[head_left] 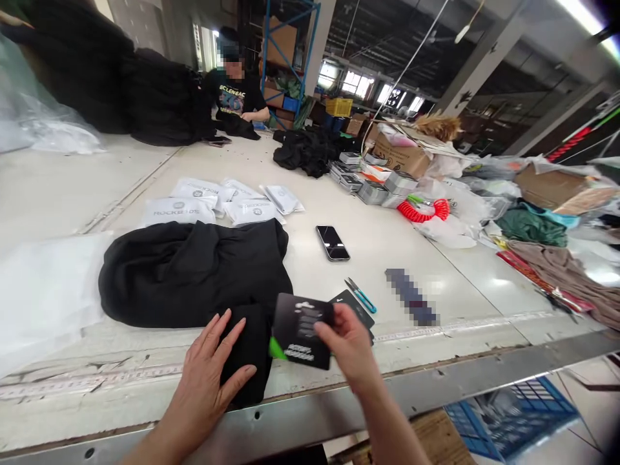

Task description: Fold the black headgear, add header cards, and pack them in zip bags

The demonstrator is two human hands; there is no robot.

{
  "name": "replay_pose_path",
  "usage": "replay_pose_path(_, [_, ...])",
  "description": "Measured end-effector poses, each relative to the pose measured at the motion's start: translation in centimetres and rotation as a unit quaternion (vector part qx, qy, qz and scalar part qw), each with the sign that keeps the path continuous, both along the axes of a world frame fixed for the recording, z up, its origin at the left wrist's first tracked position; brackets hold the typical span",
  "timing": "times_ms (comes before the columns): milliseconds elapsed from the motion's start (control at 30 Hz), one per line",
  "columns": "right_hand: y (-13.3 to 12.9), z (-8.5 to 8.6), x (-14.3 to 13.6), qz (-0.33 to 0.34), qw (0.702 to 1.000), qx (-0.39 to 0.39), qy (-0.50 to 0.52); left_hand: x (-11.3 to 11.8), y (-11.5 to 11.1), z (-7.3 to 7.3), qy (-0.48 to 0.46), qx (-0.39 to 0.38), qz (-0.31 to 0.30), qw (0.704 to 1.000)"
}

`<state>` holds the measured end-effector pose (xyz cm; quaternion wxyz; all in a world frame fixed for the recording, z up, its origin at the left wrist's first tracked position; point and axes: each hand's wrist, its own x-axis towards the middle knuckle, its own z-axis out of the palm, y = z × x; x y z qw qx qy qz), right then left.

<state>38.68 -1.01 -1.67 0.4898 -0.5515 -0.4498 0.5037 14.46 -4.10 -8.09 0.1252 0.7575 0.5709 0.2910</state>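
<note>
My left hand (210,371) lies with fingers spread on a folded piece of black cloth (249,361) at the table's front edge. Pinched between the thumb and fingers of my right hand (349,342) is a black printed card (301,329) with a green corner, tilted just right of that cloth. Behind my right hand, more black cards (352,307) lie on the table, partly hidden. A larger black fabric piece (194,274) is spread beyond my left hand. Blue-handled thread snips (362,296) rest beside the cards.
White packets (252,211) and a phone (333,243) lie farther back. Clear plastic bags (53,290) cover the left side. Small boxes (372,190) and a red coiled hose (423,210) sit to the right. Across the table, a person (235,97) handles black cloth.
</note>
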Motion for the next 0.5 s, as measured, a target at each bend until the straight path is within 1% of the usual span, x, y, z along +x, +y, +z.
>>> replay_pose_path(67, [0.8,0.2,3.5,-0.018,0.999,-0.028,-0.002,0.1,0.1,-0.2,0.027,0.007,-0.003,1.000])
replay_pose_path(133, [1.5,-0.4,5.9,-0.020,0.998,-0.059,-0.031,0.3,0.1,-0.2,0.033,0.008,0.002,0.999])
replay_pose_path(167, [1.7,-0.9,6.7,-0.019,0.995,-0.067,-0.064,0.3,0.1,-0.1,0.032,0.006,0.001,0.999])
replay_pose_path(233, [2.0,-2.2,7.3,-0.019,0.980,-0.063,-0.188,0.4,0.0,0.2,0.016,-0.007,0.001,1.000])
replay_pose_path(267, [2.1,-2.8,7.4,-0.024,0.961,-0.044,-0.272,0.4,-0.2,0.4,-0.004,-0.017,0.007,1.000])
replay_pose_path(300, [2.1,-3.4,7.5,-0.031,0.933,-0.015,-0.359,0.3,-0.3,0.7,-0.030,-0.029,0.022,0.999])
replay_pose_path(333, [2.1,-3.9,7.5,-0.039,0.898,0.023,-0.439,0.1,-0.5,0.9,-0.062,-0.042,0.045,0.996])
replay_pose_path(367, [2.1,-4.2,7.5,-0.047,0.862,0.063,-0.500,-0.2,-0.6,1.0,-0.099,-0.055,0.076,0.991])
replay_pose_path(400, [2.0,-4.4,7.4,-0.054,0.834,0.102,-0.539,-0.5,-0.7,1.2,-0.136,-0.073,0.108,0.982])
replay_pose_path(433, [1.9,-4.5,7.3,-0.059,0.817,0.135,-0.558,-0.8,-0.7,1.4,-0.167,-0.097,0.138,0.972])
replay_pose_path(467, [1.7,-4.6,6.9,-0.064,0.812,0.157,-0.558,-1.1,-0.6,1.5,-0.185,-0.126,0.159,0.962])
replay_pose_path(500, [1.4,-4.5,6.4,-0.068,0.821,0.164,-0.543,-1.4,-0.5,1.7,-0.191,-0.158,0.172,0.953])
